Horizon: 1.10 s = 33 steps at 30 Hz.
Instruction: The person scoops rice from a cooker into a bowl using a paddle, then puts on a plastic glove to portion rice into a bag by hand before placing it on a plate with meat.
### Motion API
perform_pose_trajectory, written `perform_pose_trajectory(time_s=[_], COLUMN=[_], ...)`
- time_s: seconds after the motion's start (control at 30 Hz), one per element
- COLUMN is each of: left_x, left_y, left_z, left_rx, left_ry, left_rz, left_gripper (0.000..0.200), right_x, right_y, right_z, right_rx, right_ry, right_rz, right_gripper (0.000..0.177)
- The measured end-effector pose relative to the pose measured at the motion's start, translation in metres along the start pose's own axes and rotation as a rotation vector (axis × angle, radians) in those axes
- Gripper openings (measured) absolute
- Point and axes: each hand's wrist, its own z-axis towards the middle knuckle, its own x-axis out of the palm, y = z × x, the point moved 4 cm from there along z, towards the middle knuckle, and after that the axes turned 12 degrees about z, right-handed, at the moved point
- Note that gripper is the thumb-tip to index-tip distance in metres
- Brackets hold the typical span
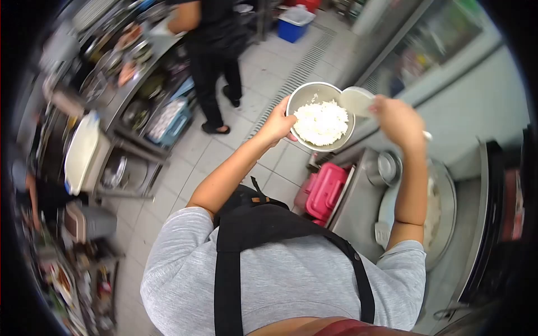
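Kitchen, pale tiled floor [190,154], drain grating [302,64] running far. One metal bowl [303,97], containing white rice [323,124]; left hand [276,124] grasping its left side, thumb over rim. One pale paddle [354,102], clasped by bent fingers of right hand [399,122], blade at right rim. Hazard: grains spilling, should paddle pressure tip the bowl. Obscured: left fingertips beneath; large pan [453,207], partly behind right forearm [411,190].

Smooth metal bowl [321,148] with a soft sheen — matt, grainy white rice [321,124] in it, pale plastic-looking scoop [356,101], glossy pink plastic container [327,191], brushed-looking metal table [356,215], matt black cloth apron [255,224], soft grey cloth shirt [297,280] — matt floor tiles [185,168], as I see them
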Motion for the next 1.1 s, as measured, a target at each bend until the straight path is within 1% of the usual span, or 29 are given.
perform_pose_trajectory(time_s=[0.07, 0.1, 0.17, 0.23, 0.27, 0.3, 0.37, 0.4, 0.43, 0.47, 0.5, 0.53, 0.57, 0.63, 0.7, 0.77, 0.8, 0.83, 0.87, 0.9, 0.97, 1.03, 1.07, 1.1], left_x=[-0.051, -0.075, -0.132, -0.196, -0.227, -0.255, -0.309, -0.334, -0.360, -0.383, -0.404, -0.424, -0.442, -0.470, -0.501, -0.523, -0.531, -0.542, -0.558, -0.572, -0.621, -0.670, -0.699, -0.733], left_y=[0.000, 0.002, 0.021, 0.041, 0.048, 0.050, 0.054, 0.053, 0.057, 0.064, 0.071, 0.076, 0.078, 0.081, 0.085, 0.093, 0.094, 0.097, 0.098, 0.099, 0.089, 0.070, 0.062, 0.053], left_z=[-0.035, -0.052, -0.079, -0.112, -0.130, -0.148, -0.185, -0.203, -0.221, -0.238, -0.254, -0.273, -0.291, -0.324, -0.352, -0.371, -0.379, -0.386, -0.392, -0.401, -0.422, -0.438, -0.442, -0.447], left_rx=[0.017, 0.025, 0.027, -0.042, -0.045, -0.043, -0.069, -0.080, -0.077, -0.119, -0.157, -0.206, -0.199, -0.153, -0.160, -0.178, -0.182, -0.182, -0.173, -0.170, -0.177, -0.049, -0.117, 0.041], left_ry=[-0.153, -0.236, -0.374, -0.457, -0.538, -0.579, -0.686, -0.696, -0.729, -0.740, -0.754, -0.795, -0.831, -0.938, -0.974, -0.942, -0.950, -0.946, -1.011, -1.072, -1.215, -1.346, -1.396, -1.450], left_rz=[-0.044, -0.077, -0.071, -0.053, -0.058, -0.053, -0.109, -0.143, -0.138, -0.129, -0.125, -0.127, -0.125, -0.127, -0.145, -0.277, -0.271, -0.266, -0.260, -0.255, -0.103, 0.045, 0.355, 0.975], left_gripper=[0.061, 0.061, 0.060, 0.064, 0.063, 0.063, 0.062, 0.062, 0.062, 0.062, 0.061, 0.060, 0.060, 0.058, 0.059, 0.061, 0.062, 0.062, 0.063, 0.064, 0.066, 0.065, 0.065, 0.068], right_x=[0.080, 0.114, 0.108, 0.073, 0.068, 0.077, 0.121, 0.167, 0.192, 0.204, 0.202, 0.194, 0.170, 0.141, 0.159, 0.240, 0.250, 0.255, 0.240, 0.222, 0.174, 0.156, 0.152, 0.154], right_y=[0.079, 0.113, 0.179, 0.250, 0.278, 0.311, 0.379, 0.421, 0.467, 0.499, 0.531, 0.556, 0.582, 0.618, 0.658, 0.702, 0.719, 0.730, 0.737, 0.738, 0.727, 0.700, 0.681, 0.664], right_z=[0.031, 0.047, 0.063, 0.072, 0.080, 0.082, 0.085, 0.079, 0.066, 0.070, 0.071, 0.079, 0.081, 0.089, 0.093, 0.088, 0.077, 0.066, 0.063, 0.063, 0.069, 0.085, 0.088, 0.089], right_rx=[-0.299, -0.385, -0.520, -0.503, -0.537, -0.577, -0.728, -0.888, -0.876, -0.962, -1.052, -1.029, -1.003, -0.985, -0.890, -0.935, -0.956, -0.973, -0.992, -0.980, -0.904, -0.820, -0.750, -0.696], right_ry=[0.145, 0.166, 0.146, 0.067, 0.012, 0.011, 0.146, 0.163, 0.157, 0.181, 0.206, 0.186, 0.162, 0.090, 0.186, 0.366, 0.388, 0.411, 0.363, 0.360, 0.110, 0.000, -0.047, -0.066], right_rz=[-0.044, -0.039, -0.040, -0.014, 0.029, 0.042, -0.014, -0.097, -0.128, -0.093, -0.063, -0.058, -0.051, 0.120, -0.017, -0.117, -0.113, -0.107, -0.003, 0.001, 0.322, 0.444, 0.481, 0.478], right_gripper=[0.020, 0.020, 0.019, 0.018, 0.018, 0.018, 0.018, 0.017, 0.017, 0.019, 0.021, 0.021, 0.021, 0.021, 0.023, 0.025, 0.025, 0.026, 0.025, 0.025, 0.021, 0.023, 0.024, 0.024])
